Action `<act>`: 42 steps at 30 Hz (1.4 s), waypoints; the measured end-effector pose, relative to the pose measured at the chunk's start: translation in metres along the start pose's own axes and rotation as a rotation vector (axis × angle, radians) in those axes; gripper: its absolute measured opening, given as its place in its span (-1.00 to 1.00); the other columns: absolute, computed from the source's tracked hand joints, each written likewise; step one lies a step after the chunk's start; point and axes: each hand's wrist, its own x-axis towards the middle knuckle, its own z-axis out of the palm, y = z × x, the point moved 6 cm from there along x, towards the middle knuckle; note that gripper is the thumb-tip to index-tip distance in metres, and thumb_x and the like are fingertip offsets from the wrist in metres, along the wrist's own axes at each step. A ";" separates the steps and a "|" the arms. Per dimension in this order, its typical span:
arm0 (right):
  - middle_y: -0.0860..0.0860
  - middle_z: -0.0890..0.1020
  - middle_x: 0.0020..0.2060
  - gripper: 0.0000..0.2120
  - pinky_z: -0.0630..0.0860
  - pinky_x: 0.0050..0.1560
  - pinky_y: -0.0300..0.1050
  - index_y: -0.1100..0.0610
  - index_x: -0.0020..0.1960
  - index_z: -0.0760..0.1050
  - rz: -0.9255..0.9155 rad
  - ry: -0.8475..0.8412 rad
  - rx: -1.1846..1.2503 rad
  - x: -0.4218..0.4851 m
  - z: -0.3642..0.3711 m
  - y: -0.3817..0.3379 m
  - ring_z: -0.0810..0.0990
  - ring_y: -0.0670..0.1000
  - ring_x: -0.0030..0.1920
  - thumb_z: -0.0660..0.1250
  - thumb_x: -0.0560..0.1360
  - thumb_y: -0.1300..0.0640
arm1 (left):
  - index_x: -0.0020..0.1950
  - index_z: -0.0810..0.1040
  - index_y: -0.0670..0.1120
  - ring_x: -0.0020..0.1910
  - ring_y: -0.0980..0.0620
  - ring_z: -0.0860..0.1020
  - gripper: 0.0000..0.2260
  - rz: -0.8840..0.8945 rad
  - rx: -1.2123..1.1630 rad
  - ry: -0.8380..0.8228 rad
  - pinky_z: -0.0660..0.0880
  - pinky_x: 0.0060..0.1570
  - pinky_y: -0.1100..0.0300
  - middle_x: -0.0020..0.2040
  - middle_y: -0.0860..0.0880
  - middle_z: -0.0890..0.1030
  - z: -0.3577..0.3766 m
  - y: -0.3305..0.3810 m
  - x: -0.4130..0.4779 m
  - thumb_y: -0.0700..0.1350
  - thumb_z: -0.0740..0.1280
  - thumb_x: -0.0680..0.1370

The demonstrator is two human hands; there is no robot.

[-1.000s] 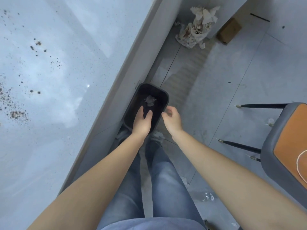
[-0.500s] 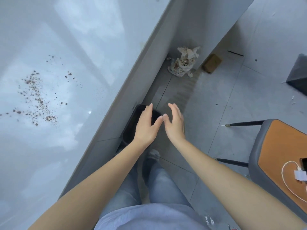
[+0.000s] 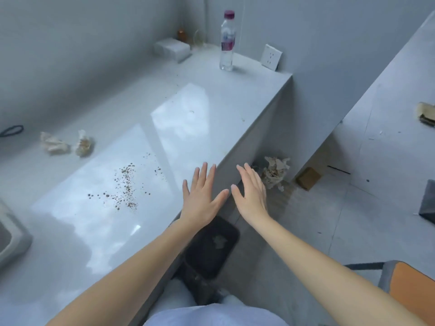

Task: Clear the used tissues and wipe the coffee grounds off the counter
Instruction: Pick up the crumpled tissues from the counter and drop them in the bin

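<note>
Both hands empty. Left hand (image 3: 202, 196) and right hand (image 3: 253, 196) are flat, fingers straight and spread, thumbs close but not touching.

Key relation: the two used tissues (image 3: 67, 144) still on the counter (image 3: 188, 109) lie up and to the left of the hands, well apart from them, side by side near the back wall. The left hand hangs over the counter's front edge. The right is off the counter, over the floor side, so the left is nearer.

The coffee grounds (image 3: 126, 187) sit between the left hand and those tissues, near the left hand. The main streak's long axis runs roughly near-to-far, with a thin tail trailing left. My read: a reach to the tissues passes over or beside the grounds, so keep the forearm lifted or they smear.

One tissue is already in the black bin (image 3: 211, 248), on the floor below the wrists. Another wad (image 3: 274, 171) lies on the floor just past the right hand.

Change vs half a second ago: the hands were down over the bin mouth and the view pointed at the floor. Now the hands are up at counter-edge level, the bin has dropped under the forearms, and the counter tissues and a bottle (image 3: 227, 41) have come into view. The grounds are untouched.
</note>
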 end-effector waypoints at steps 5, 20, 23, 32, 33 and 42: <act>-0.08 0.01 0.56 -0.47 -0.13 0.48 0.14 -0.08 0.51 0.06 -0.146 0.002 -0.061 0.040 -0.011 -0.055 -0.09 -0.03 0.54 0.15 0.59 0.01 | 0.53 -0.19 0.14 0.51 0.11 -0.31 -0.38 -0.003 0.087 0.174 -0.34 0.44 -0.06 0.55 0.14 -0.25 -0.061 -0.010 0.000 0.22 0.06 0.58; -0.08 0.05 0.55 -0.45 -0.02 0.50 0.10 -0.05 0.52 0.08 -0.330 -0.233 -0.048 0.098 0.083 -0.194 -0.01 -0.03 0.53 0.18 0.58 -0.02 | 0.54 -0.16 0.07 0.54 0.06 -0.20 -0.35 -0.372 0.055 0.334 -0.23 0.45 -0.12 0.57 0.07 -0.17 -0.176 -0.152 -0.009 0.22 0.08 0.57; -0.07 0.09 0.54 -0.48 -0.01 0.49 0.10 -0.05 0.50 0.14 -0.339 -0.298 -0.067 0.111 0.103 -0.216 0.02 -0.03 0.53 0.19 0.58 -0.01 | 0.54 -0.16 0.06 0.54 0.06 -0.19 -0.35 -0.414 0.020 0.369 -0.23 0.45 -0.13 0.57 0.06 -0.17 -0.192 -0.181 -0.004 0.19 0.10 0.58; -0.02 0.12 0.53 -0.51 -0.02 0.48 0.14 -0.02 0.49 0.16 -0.414 -0.507 -0.272 0.127 0.189 -0.266 -0.02 0.03 0.53 0.14 0.58 0.11 | 0.54 -0.08 -0.01 0.55 0.03 -0.12 -0.35 -0.602 -0.107 0.455 -0.18 0.45 -0.14 0.58 0.01 -0.07 -0.225 -0.276 0.013 0.12 0.17 0.57; -0.01 0.12 0.53 -0.51 -0.03 0.48 0.15 -0.02 0.49 0.15 -0.419 -0.528 -0.274 0.128 0.199 -0.271 -0.03 0.03 0.53 0.13 0.58 0.11 | 0.54 -0.05 -0.01 0.55 0.03 -0.10 -0.37 -0.609 -0.121 0.477 -0.17 0.45 -0.14 0.58 0.01 -0.04 -0.229 -0.285 0.015 0.09 0.18 0.57; -0.03 0.05 0.55 -0.36 -0.02 0.47 0.22 -0.01 0.53 0.03 -0.452 -0.627 -0.370 0.153 0.269 -0.303 0.00 0.05 0.52 0.07 0.52 0.35 | 0.48 0.20 -0.06 0.54 -0.03 0.04 -0.51 -0.486 0.013 0.465 0.03 0.46 -0.15 0.55 -0.05 0.12 -0.250 -0.330 0.063 -0.12 0.22 0.56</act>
